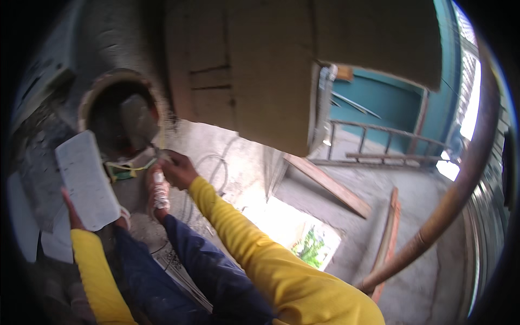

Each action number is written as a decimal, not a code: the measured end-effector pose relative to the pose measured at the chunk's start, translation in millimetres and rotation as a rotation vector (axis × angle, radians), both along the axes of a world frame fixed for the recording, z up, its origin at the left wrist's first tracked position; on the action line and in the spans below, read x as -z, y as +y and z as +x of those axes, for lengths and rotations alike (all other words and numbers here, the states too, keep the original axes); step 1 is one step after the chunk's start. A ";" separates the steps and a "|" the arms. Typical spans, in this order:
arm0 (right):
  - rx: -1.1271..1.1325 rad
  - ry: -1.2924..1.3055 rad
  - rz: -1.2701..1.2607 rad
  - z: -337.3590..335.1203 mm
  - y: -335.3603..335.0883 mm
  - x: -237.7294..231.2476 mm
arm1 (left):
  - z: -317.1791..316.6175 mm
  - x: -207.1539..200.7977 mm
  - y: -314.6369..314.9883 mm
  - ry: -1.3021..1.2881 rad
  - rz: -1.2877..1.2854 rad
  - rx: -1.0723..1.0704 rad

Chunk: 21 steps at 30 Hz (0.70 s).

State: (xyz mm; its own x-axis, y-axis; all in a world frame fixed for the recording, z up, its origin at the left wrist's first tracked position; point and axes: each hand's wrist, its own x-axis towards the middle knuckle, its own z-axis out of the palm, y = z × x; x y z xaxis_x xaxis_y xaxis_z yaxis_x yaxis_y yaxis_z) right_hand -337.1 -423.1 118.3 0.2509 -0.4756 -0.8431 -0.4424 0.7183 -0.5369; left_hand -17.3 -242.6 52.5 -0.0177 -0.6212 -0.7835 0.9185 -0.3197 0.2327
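My right hand (179, 170) is closed around the handle of a trowel (138, 120). The trowel's broad grey blade reaches over a round pan (86, 103) with a reddish-brown rim, whose dark contents are hard to make out. At the left, my left hand (72, 210) grips the edge of a white rectangular tile (88, 181), fingers along its side and partly hidden behind it. The tile is held tilted close to the pan. Beneath the right hand, a yellow strap (130, 166) lies beside something green (125, 174).
More white tiles (21, 216) stand at the far left. A large brown board (244, 70) hangs ahead. A bamboo pole (433, 227) slants along the right. Wooden planks (330, 187) and a ladder (387, 143) lie right of a bright floor opening (311, 233) showing green leaves.
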 end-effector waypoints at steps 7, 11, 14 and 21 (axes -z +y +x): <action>0.025 -0.034 -0.041 -25.0 2.3 -43.1 | -10.1 1.3 -24.3 0.070 -0.040 0.078; 0.012 -0.027 -0.037 -24.2 6.2 -55.8 | -9.7 -4.1 -24.5 0.071 -0.048 0.097; -0.004 -0.042 -0.041 -10.1 -0.3 -70.1 | 1.7 -6.8 -28.3 0.049 -0.053 0.094; 0.027 -0.093 -0.122 -21.2 13.3 -64.8 | -4.7 -16.2 -55.3 0.065 -0.114 0.158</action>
State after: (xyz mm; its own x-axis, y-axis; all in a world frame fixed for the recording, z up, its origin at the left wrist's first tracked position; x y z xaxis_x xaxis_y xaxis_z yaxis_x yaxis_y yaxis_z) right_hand -358.3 -409.7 183.0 0.3114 -0.5804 -0.7524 -0.3680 0.6564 -0.6586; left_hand -22.0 -297.9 68.7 -0.1699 -0.6915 -0.7021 0.8733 -0.4357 0.2178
